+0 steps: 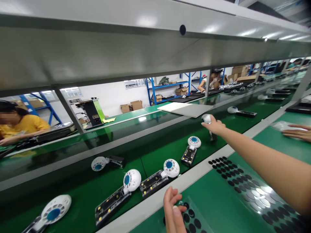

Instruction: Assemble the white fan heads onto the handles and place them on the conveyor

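Hand status: right hand (215, 127) is at full reach over the green conveyor belt (157, 142), fingers clenched round a handheld fan (206, 118). The white round head sticks out on the thumb side and the dark handle hangs below the fist. The fan sits just above the belt at its near edge; I can't tell whether the handle tip touches.

Left hand (173, 207) is low over the green bench mat (218, 200), just inside the grey rail (184, 181). Its fingers are half curled and spread loosely, not a fist. The thumb and forefinger tips are at a small black pad (180, 203), but I can't tell whether it is pinched or only touched. More loose round pads (191, 213) lie right beside it.

A clear sheet of black pads (233, 176) lies under the right forearm, with some spots bare and shiny.

Five more fans lie flat on the belt:
- one (191, 147) near the right hand
- one (160, 176) and one (119, 194) closer to the left hand
- one (107, 161) further back
- one (52, 212) at the far left

A co-worker's hand (296, 132) rests flat on a plastic bag (282, 125) at the right edge. Another person in a yellow shirt (24, 124) is across the line.
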`<state>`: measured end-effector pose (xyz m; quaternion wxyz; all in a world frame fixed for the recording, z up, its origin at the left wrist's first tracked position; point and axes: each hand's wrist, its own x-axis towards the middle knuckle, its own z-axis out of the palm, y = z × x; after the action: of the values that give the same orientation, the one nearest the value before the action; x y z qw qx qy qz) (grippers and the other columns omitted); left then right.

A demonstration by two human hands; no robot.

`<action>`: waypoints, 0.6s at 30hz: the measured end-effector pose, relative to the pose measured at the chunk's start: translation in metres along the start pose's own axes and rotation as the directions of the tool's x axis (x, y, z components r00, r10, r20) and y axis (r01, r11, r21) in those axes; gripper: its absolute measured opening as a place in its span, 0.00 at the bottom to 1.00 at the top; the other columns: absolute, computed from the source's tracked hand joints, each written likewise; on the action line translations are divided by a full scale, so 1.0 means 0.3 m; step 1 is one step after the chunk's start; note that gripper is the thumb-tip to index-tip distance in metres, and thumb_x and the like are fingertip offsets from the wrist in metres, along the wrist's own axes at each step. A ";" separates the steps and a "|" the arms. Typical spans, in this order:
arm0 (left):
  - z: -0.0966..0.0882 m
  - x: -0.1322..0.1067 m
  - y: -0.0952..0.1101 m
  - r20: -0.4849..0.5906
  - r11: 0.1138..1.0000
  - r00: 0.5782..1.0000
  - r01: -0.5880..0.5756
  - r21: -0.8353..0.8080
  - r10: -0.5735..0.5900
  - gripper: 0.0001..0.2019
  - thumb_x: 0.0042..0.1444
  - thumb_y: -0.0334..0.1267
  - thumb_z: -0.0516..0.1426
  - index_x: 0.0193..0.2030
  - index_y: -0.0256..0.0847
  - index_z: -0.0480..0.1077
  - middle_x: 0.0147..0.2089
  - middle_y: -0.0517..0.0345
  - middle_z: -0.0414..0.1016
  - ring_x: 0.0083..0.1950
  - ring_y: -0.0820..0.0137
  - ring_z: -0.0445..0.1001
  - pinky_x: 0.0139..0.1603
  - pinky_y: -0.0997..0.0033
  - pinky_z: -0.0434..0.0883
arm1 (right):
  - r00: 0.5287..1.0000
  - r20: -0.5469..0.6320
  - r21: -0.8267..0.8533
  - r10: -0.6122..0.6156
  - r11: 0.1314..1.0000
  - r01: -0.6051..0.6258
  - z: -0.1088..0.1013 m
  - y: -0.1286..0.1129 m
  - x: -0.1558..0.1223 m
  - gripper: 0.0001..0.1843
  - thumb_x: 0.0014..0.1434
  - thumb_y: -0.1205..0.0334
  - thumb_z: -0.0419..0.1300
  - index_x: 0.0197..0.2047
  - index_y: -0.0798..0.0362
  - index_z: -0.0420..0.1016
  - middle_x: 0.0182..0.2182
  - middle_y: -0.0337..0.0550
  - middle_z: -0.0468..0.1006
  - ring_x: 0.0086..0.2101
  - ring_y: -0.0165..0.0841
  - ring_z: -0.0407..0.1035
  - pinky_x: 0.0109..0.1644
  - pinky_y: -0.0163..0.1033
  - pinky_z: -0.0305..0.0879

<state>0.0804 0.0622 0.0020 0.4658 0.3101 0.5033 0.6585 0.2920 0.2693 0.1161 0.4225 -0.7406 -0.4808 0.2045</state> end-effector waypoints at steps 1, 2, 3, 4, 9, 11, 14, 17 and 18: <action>-0.003 0.004 -0.004 -0.013 1.000 1.000 -0.001 0.008 0.001 0.35 0.44 0.67 0.48 0.49 0.39 0.60 0.47 0.42 0.65 0.44 0.59 0.66 0.35 0.65 0.64 | 0.999 0.028 -0.056 -0.023 0.998 0.024 0.034 0.015 -0.020 0.18 0.60 0.59 0.56 0.53 0.52 0.64 0.55 0.47 0.63 0.51 0.41 0.61 0.52 0.54 0.59; -0.005 0.007 -0.008 -0.021 1.000 1.000 0.003 0.011 -0.002 0.34 0.44 0.66 0.49 0.48 0.39 0.61 0.45 0.44 0.66 0.41 0.60 0.67 0.34 0.66 0.64 | 0.997 0.068 -0.104 -0.044 0.993 0.051 0.075 0.036 -0.054 0.18 0.60 0.59 0.56 0.53 0.51 0.64 0.56 0.46 0.62 0.52 0.41 0.60 0.54 0.55 0.57; -0.006 0.007 -0.010 -0.024 1.000 1.000 0.009 0.011 -0.008 0.33 0.44 0.66 0.49 0.47 0.39 0.63 0.43 0.45 0.66 0.40 0.61 0.67 0.33 0.66 0.63 | 0.992 0.107 -0.143 -0.068 0.986 0.083 0.119 0.061 -0.098 0.17 0.60 0.59 0.56 0.52 0.51 0.65 0.56 0.46 0.62 0.52 0.41 0.60 0.55 0.55 0.56; -0.007 0.006 -0.010 -0.019 1.000 1.000 0.012 0.010 -0.011 0.32 0.45 0.65 0.49 0.46 0.39 0.64 0.41 0.46 0.67 0.38 0.62 0.67 0.33 0.66 0.63 | 0.986 0.142 -0.172 -0.089 0.978 0.114 0.163 0.088 -0.146 0.16 0.60 0.59 0.55 0.51 0.51 0.66 0.56 0.46 0.62 0.52 0.41 0.59 0.55 0.55 0.55; -0.010 -0.010 0.013 0.081 0.998 0.996 0.017 0.056 -0.021 0.27 0.50 0.62 0.47 0.38 0.38 0.70 0.37 0.48 0.69 0.39 0.62 0.67 0.35 0.67 0.64 | 0.975 0.183 -0.265 -0.130 0.948 0.176 0.282 0.164 -0.289 0.16 0.58 0.60 0.58 0.50 0.53 0.67 0.57 0.46 0.60 0.53 0.43 0.58 0.55 0.56 0.55; -0.011 -0.014 0.026 0.118 0.998 0.992 0.048 0.050 -0.053 0.26 0.51 0.61 0.47 0.36 0.38 0.70 0.37 0.49 0.69 0.39 0.63 0.68 0.36 0.67 0.65 | 0.982 0.162 -0.274 -0.099 0.951 0.141 0.276 0.158 -0.268 0.15 0.59 0.60 0.57 0.50 0.53 0.67 0.56 0.46 0.61 0.52 0.41 0.60 0.53 0.55 0.57; -0.014 -0.012 0.037 0.165 0.995 0.982 0.098 -0.015 -0.095 0.25 0.52 0.59 0.47 0.36 0.38 0.70 0.36 0.50 0.69 0.39 0.64 0.68 0.37 0.67 0.65 | 0.991 0.128 -0.243 -0.048 0.967 0.078 0.237 0.134 -0.219 0.14 0.61 0.60 0.55 0.50 0.52 0.67 0.52 0.46 0.65 0.46 0.37 0.65 0.49 0.49 0.64; -0.018 -0.007 0.037 0.227 0.976 0.965 0.164 -0.141 -0.130 0.22 0.51 0.58 0.51 0.37 0.39 0.70 0.36 0.51 0.69 0.41 0.64 0.68 0.39 0.68 0.66 | 0.991 0.118 -0.171 -0.065 0.982 0.085 0.184 0.113 -0.256 0.14 0.61 0.60 0.54 0.50 0.54 0.65 0.48 0.46 0.68 0.41 0.35 0.68 0.43 0.45 0.68; -0.019 -0.006 0.037 0.246 0.965 0.959 0.191 -0.182 -0.144 0.22 0.51 0.57 0.51 0.38 0.39 0.70 0.38 0.50 0.69 0.42 0.64 0.68 0.40 0.67 0.66 | 0.988 0.124 -0.142 -0.096 0.983 0.114 0.165 0.108 -0.301 0.14 0.61 0.62 0.53 0.50 0.55 0.64 0.49 0.47 0.68 0.42 0.35 0.68 0.42 0.44 0.68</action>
<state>0.0728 0.0577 0.0110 0.6046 0.2913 0.4002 0.6240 0.2333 0.2047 0.0522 0.3474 -0.7305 -0.5569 0.1883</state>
